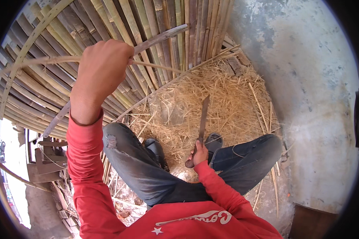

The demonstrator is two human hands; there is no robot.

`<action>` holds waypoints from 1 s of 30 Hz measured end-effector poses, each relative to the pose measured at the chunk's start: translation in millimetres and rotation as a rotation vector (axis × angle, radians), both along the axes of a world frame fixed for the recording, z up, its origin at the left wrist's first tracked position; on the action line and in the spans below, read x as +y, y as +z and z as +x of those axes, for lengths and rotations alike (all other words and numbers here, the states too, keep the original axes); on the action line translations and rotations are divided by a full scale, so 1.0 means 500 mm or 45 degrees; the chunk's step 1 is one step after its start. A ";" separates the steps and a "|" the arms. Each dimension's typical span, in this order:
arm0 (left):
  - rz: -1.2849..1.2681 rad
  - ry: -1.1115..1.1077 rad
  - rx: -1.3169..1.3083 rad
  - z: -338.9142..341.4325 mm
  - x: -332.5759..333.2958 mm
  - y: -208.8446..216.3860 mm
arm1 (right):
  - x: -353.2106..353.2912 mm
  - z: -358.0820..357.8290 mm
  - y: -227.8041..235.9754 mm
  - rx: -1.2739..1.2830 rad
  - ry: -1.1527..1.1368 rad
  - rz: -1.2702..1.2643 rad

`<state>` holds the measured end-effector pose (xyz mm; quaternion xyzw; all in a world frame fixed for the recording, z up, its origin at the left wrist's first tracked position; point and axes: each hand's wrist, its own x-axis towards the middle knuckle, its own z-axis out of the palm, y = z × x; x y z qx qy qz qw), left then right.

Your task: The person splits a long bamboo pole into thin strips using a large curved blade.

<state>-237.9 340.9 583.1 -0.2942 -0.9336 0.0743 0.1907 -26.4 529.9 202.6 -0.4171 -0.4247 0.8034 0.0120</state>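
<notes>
My left hand point(101, 73) is raised at the upper left, its fingers closed in a fist around a thin bamboo strip point(157, 67). The strip juts out on both sides of the fist; its longer part bends away to the far left. Low between my knees, my right hand point(199, 153) grips the dark handle of a machete point(204, 117). Its long, narrow blade points away from me, over the shavings, and apart from the strip.
A wall of upright bamboo slats point(163, 40) stands ahead and to the left, crossed by a slanting bamboo pole point(161, 38). Pale bamboo shavings point(227, 95) cover the floor around my shoes. A grey plastered wall point(311, 91) rises at right. Scrap wood point(48, 163) lies at left.
</notes>
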 end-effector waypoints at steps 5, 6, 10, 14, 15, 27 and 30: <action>-0.253 0.016 0.000 0.006 0.046 0.017 | -0.017 0.008 0.004 0.109 0.010 0.069; -0.312 -0.038 -0.066 -0.001 0.065 0.017 | -0.015 0.008 0.007 0.107 0.011 0.074; -0.326 -0.206 0.008 -0.013 0.129 0.005 | -0.015 -0.008 0.037 0.293 0.030 0.285; -0.334 -0.348 0.183 -0.051 0.188 -0.037 | -0.012 -0.073 0.180 0.454 0.019 0.481; -0.262 -0.467 0.235 -0.050 0.197 -0.037 | -0.008 -0.098 0.214 0.473 0.036 0.506; -0.197 -0.914 0.366 0.054 0.278 0.088 | 0.079 -0.372 0.448 1.287 -0.004 0.980; 0.244 -1.462 0.973 0.003 0.286 0.129 | 0.090 -0.388 0.489 1.316 0.219 0.747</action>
